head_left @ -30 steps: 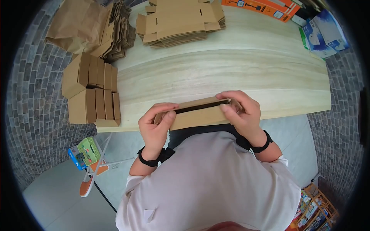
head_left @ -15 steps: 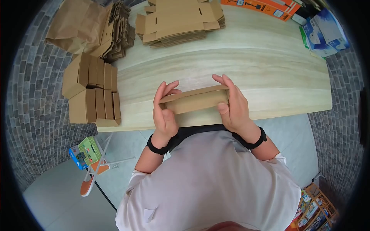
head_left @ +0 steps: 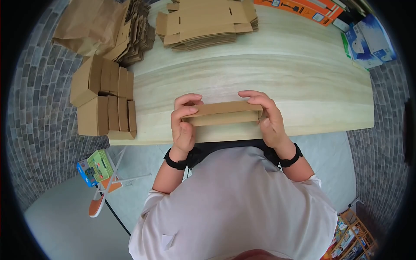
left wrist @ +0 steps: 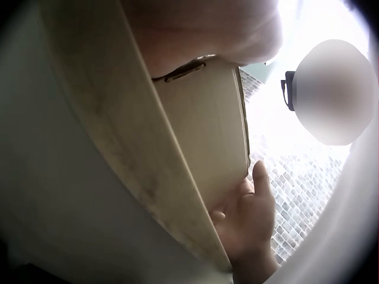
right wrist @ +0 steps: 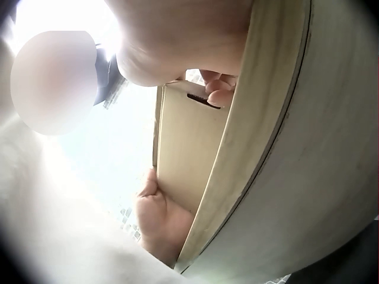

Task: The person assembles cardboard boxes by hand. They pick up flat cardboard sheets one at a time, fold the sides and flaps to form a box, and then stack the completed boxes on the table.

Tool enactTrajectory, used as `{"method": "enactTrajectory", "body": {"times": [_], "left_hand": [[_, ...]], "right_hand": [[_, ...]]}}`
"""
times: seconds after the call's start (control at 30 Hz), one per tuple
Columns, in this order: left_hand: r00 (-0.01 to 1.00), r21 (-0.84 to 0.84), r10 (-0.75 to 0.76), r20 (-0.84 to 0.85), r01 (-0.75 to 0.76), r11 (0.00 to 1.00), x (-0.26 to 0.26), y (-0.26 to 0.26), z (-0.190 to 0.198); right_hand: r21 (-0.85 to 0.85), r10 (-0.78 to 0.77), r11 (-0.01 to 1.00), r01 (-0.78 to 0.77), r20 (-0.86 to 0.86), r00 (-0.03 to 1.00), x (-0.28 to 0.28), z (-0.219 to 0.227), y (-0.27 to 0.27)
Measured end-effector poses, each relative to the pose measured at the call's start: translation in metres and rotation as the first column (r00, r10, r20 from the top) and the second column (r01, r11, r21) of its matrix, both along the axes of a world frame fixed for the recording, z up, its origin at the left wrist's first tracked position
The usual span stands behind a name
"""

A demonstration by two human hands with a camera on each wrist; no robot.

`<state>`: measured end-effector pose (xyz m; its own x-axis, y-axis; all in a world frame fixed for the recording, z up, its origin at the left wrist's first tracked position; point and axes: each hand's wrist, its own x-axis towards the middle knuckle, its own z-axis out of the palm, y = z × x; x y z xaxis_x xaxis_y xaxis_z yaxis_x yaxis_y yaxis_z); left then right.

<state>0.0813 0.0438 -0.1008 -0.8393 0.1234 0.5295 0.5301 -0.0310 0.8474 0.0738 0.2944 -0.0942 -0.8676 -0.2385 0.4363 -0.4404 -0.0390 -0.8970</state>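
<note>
Just in front of a pale shirt [head_left: 242, 199], over the near edge of the table: one narrow cardboard carton [head_left: 225, 108], long sides running left to right, interior partly visible from above. Black bands on both wrists [head_left: 174, 161].

Left hand [head_left: 183, 128]: grips the carton's left end, an index fingertip bent onto the upper panel, thumb low by the near corner. Right hand [head_left: 272, 123]: grips the right end, fingers bent over the top, thumb down along the end. Carton spans the gap between the hands. Wrist views: a dark slot [left wrist: 185, 73] in its broad panel, near the left hand; another near the right fingertips. Cannot tell whether carton touches tabletop.

Table [head_left: 303, 82]: pale, streaked wood grain. Left side, two rows of folded-up boxes [head_left: 93, 117], packed side by side. Beyond these, a bundle of flattened cardboard [head_left: 135, 41] beside a brown paper bag [head_left: 89, 26].

Far side, centre: stack of flat carton blanks [head_left: 206, 21], slots showing in the top one. Far right: orange printed box [head_left: 299, 9], then a blue-and-white package [head_left: 368, 41]. Grey brick-patterned wall [head_left: 43, 86] at left.
</note>
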Motion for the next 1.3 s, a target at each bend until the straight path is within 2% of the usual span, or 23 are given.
{"method": "enactTrajectory", "body": {"times": [0.07,0.13,0.4,0.5,0.57,0.73,0.87,1.0,1.07,1.1,1.17,1.2,1.27,1.3], "left_hand": [[0.997,0.007,-0.072,0.024,0.072,0.997,-0.001,-0.002,0.006],[0.996,0.023,-0.08,0.045,0.079,0.997,0.0,-0.002,0.009],[0.992,0.027,-0.113,0.052,0.112,0.993,-0.003,-0.003,0.01],[0.997,0.004,-0.058,0.044,0.058,0.998,-0.001,0.003,0.009],[0.993,0.048,0.027,0.116,-0.033,0.998,0.001,0.008,0.009],[0.98,0.081,0.066,0.188,-0.082,0.993,0.007,0.014,0.013],[0.956,0.062,0.13,0.264,-0.151,0.987,0.008,0.016,0.016],[0.943,0.0,0.173,0.286,-0.18,0.984,0.009,0.017,0.025],[0.932,0.087,0.049,0.359,-0.086,0.992,0.01,0.014,0.029],[0.931,0.086,0.051,0.361,-0.087,0.992,0.01,0.012,0.029],[0.889,0.322,-0.148,0.433,0.0,0.947,0.009,0.008,0.03],[0.888,0.321,-0.145,0.437,-0.003,0.947,0.009,0.007,0.028],[0.948,0.406,-0.168,0.27,0.046,0.913,0.009,0.004,0.022],[0.949,0.403,-0.164,0.269,0.043,0.914,0.011,0.002,0.021]], "right_hand": [[-0.039,0.01,0.999,-0.009,0.024,1.0,0.003,-0.002,-0.002],[-0.049,-0.037,0.998,0.039,0.05,0.998,0.004,-0.004,-0.005],[0.001,-0.059,0.998,0.059,0.09,0.994,0.006,0.008,-0.005],[0.011,-0.064,0.998,0.063,0.087,0.994,0.005,0.008,-0.006],[0.008,-0.066,0.998,0.065,0.095,0.993,0.006,0.01,-0.007],[-0.011,-0.089,0.996,0.093,0.205,0.975,0.008,0.013,-0.007],[0.015,-0.084,0.996,0.083,0.184,0.979,0.007,0.003,-0.008],[-0.04,-0.034,0.998,0.044,0.22,0.975,0.01,0.009,-0.008],[-0.07,-0.006,0.997,0.024,0.239,0.971,0.01,0.009,-0.008],[-0.041,-0.012,0.999,0.022,0.227,0.974,0.009,0.008,-0.007],[-0.013,-0.016,1.0,0.019,0.219,0.976,0.009,0.008,-0.006],[-0.048,-0.022,0.998,0.035,0.246,0.969,0.01,0.011,-0.006],[-0.087,-0.017,0.995,0.043,0.272,0.962,0.011,0.012,-0.006],[-0.08,-0.021,0.996,0.044,0.267,0.964,0.01,0.011,-0.006]]}}
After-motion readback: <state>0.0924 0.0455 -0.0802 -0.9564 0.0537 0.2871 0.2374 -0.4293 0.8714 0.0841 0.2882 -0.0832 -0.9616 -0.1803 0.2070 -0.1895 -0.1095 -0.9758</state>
